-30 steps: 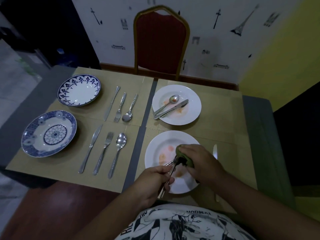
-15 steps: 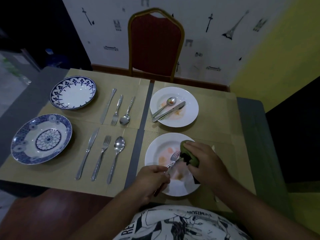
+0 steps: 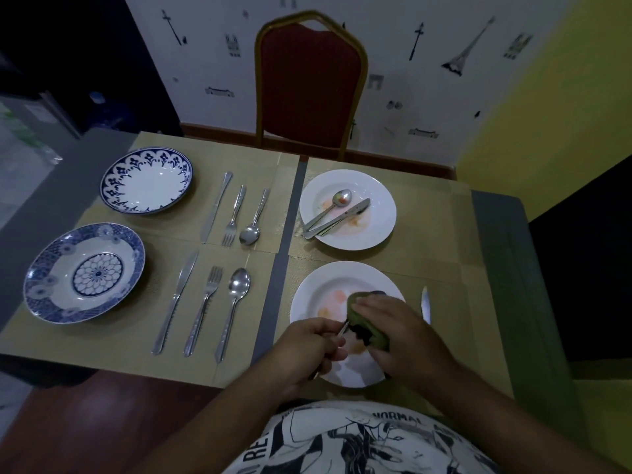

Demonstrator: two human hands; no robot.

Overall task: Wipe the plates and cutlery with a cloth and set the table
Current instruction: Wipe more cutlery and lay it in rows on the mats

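**A:** Which step is in hand?

**B:** Cutlery wiping, I'd say. The left hand [image 3: 307,350] is clamped round the handle of a slim steel utensil [image 3: 343,328]. The right hand [image 3: 403,333] squeezes a bunched olive-green cloth [image 3: 366,314] over its head. The hands sit close together above the smeared round white plate [image 3: 328,285] at the near edge of the grey desk [image 3: 506,268], right half.

**A:** Fork or spoon?

**B:** Cannot tell; the head is buried in the cloth.

**A:** What is left to do?

**B:** That smeared plate, by the look of it. Behind it, toward the far edge, a second round white plate [image 3: 376,234] carries a stained steel spoon [image 3: 337,203] and a steel table knife [image 3: 345,217], both apparently unwiped. A lone steel knife [image 3: 425,304] lies just beside the near plate, on its right.

**A:** And the left half?

**B:** It looks set. A white plate with a blue floral rim [image 3: 147,179] sits near the far-left corner, with a far row of steel cutlery [image 3: 234,213] beside it. A blue medallion plate [image 3: 83,271] sits along the left edge, with a near row of steel cutlery [image 3: 205,309] beside it.

**A:** What does the next move call for?

**B:** Probably drawing the utensil out through the cloth. The left hand needs a firm grip and the right a lighter squeeze. Then it should go on the woven beige placemat [image 3: 427,254], parallel to the lone knife.
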